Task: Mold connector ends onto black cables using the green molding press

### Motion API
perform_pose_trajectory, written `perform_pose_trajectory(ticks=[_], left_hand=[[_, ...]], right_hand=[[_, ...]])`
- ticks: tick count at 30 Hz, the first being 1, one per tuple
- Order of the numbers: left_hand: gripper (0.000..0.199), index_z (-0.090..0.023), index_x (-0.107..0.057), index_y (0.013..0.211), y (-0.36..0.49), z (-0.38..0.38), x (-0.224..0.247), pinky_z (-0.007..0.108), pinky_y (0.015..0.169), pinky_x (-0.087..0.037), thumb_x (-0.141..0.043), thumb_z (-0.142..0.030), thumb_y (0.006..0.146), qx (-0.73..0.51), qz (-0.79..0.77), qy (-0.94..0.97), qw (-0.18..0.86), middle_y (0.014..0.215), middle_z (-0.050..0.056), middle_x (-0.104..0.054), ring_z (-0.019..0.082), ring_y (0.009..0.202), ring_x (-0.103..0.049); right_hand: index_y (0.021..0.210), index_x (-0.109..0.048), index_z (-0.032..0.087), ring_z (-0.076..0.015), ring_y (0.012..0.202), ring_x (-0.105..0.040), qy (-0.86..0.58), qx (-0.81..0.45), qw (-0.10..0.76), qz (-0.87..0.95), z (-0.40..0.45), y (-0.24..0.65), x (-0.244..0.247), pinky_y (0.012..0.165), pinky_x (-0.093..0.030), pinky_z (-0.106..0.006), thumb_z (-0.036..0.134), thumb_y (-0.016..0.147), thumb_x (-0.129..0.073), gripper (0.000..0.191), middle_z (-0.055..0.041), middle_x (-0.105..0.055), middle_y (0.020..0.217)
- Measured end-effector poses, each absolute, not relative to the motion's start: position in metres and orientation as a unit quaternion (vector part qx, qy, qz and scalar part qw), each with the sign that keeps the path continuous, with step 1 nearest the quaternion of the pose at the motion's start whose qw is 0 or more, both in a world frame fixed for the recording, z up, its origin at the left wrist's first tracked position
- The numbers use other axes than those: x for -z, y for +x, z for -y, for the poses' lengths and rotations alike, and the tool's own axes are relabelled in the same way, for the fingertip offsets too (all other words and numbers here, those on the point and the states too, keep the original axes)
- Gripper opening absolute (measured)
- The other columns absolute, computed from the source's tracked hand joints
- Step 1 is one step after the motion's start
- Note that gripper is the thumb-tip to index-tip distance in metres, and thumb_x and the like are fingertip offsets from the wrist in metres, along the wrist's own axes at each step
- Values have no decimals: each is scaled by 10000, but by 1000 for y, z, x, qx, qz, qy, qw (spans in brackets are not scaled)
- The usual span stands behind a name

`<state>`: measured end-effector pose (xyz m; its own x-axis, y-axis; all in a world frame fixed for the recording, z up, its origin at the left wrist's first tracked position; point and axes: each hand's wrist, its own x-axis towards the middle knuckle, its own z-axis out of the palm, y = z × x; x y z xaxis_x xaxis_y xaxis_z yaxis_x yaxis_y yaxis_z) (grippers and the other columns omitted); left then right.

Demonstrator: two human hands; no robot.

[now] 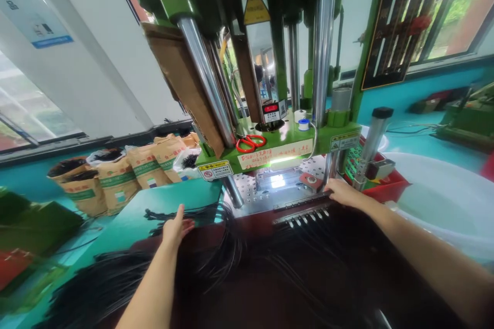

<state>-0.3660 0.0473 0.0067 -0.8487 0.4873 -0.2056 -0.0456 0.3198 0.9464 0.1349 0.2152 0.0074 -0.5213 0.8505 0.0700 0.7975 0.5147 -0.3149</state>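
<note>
My left hand (pixel 177 226) is open, thumb raised and fingers apart, just over a bundle of black cables (pixel 208 211) on the dark work surface. My right hand (pixel 341 192) reaches to the right end of a metal bar (pixel 301 201) at the front of the green press (pixel 285 136); its fingertips are too small and blurred to make out. Along that bar, several silvery connector ends (pixel 309 217) stand in a row with black cables running toward me. Behind it lies the lit metal plate (pixel 254 190) of the press.
Red-handled scissors (pixel 250 143) and a blue-and-white spool (pixel 304 124) rest on the press. A black cable pile (pixel 100 282) lies at the left. Paper sacks (pixel 116 180) stand beyond; a red bin (pixel 389 185) and white tub (pixel 436 200) are at the right.
</note>
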Motion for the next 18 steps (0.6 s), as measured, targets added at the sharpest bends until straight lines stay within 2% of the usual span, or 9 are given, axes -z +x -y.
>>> perform_pose_trajectory(ticks=[2, 4, 6, 9, 12, 15, 18], left_hand=[[453, -111, -498, 669, -373, -45, -10, 284, 418, -429, -463, -558, 737, -512, -786, 130, 322, 562, 114, -600, 198, 484, -574], [503, -100, -528, 679, -374, -44, -18, 234, 371, -365, -461, -597, 715, -446, -802, 152, 368, 567, 106, -609, 156, 423, -526], [467, -109, -538, 681, -359, -42, -32, 187, 348, -292, -536, -575, 673, -425, -803, 230, 350, 538, 53, -589, 105, 383, -463], [394, -136, -533, 688, -299, -36, -56, 156, 356, -254, -580, -526, 659, -457, -725, 380, 348, 525, -20, -540, 63, 397, -426], [366, -143, -539, 700, -210, -21, -63, 165, 375, -298, -509, -507, 724, -390, -629, 483, 467, 544, -15, -547, 69, 418, -455], [362, -123, -591, 816, -131, -4, -44, 226, 507, -430, -521, -468, 734, -270, -515, 541, 607, 654, 31, -601, 100, 540, -534], [408, -123, -585, 957, -81, 3, -17, 264, 618, -454, -595, -434, 695, -286, -484, 534, 631, 767, 46, -610, 103, 626, -543]], right_hand=[[878, -641, 137, -235, 933, -508, -457, -96, 106, 878, -206, 136, -14, 853, -354, -335, 28, 669, -446, 306, -103, -571, 922], [935, -630, 160, -212, 943, -512, -423, -90, 92, 897, -192, 136, -22, 852, -356, -300, 34, 696, -424, 339, -88, -572, 960], [933, -632, 186, -188, 924, -528, -390, -92, 64, 914, -178, 134, -26, 825, -369, -259, 25, 681, -440, 355, -64, -585, 960], [942, -632, 174, -207, 928, -533, -377, -80, 27, 923, -162, 128, -29, 793, -377, -273, -3, 657, -442, 385, -90, -583, 978], [928, -631, 162, -232, 888, -551, -372, -69, -16, 926, -158, 121, -36, 720, -386, -293, -17, 639, -443, 388, -106, -590, 953], [872, -637, 200, -221, 781, -580, -366, -76, -61, 925, -161, 114, -54, 587, -371, -264, 16, 622, -478, 349, -69, -613, 886], [772, -644, 209, -204, 672, -584, -388, -84, -89, 914, -162, 108, -78, 510, -330, -243, 55, 613, -495, 266, -48, -631, 787]])
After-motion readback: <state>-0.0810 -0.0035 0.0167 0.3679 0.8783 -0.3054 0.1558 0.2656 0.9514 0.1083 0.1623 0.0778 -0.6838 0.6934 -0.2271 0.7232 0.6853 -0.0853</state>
